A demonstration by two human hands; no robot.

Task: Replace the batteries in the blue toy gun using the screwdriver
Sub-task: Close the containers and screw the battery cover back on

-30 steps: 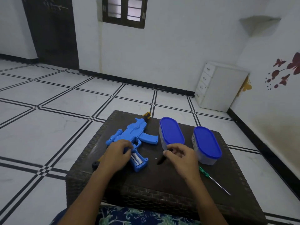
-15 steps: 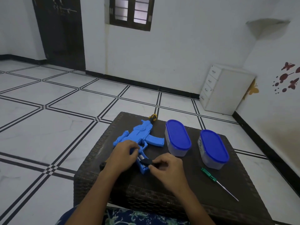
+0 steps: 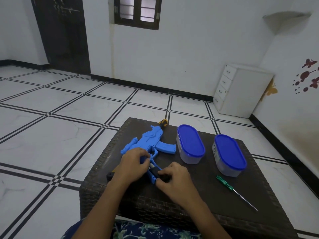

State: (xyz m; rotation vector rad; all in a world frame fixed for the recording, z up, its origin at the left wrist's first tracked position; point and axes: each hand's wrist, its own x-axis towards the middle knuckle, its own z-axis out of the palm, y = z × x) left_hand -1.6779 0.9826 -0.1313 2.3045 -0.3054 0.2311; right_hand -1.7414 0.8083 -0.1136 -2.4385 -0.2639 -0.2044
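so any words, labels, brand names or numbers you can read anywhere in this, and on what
None can be read.
Near container: dark marks on its side, too small to read.
Far container: a faint patch, blurred.
Toy gun and screwdriver: no lettering visible.
Wall stickers: butterflies only, no text.

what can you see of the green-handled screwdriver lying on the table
The green-handled screwdriver has a translucent green plastic-looking grip and a thin, bare metal shaft. It lies flat on the dark woven table, near its right front edge, handle pointing away from the person and tip toward the near right corner. It sits just in front of the right blue-lidded oval container, apparently not touching it. Neither hand touches it; the tip type is too small to tell.
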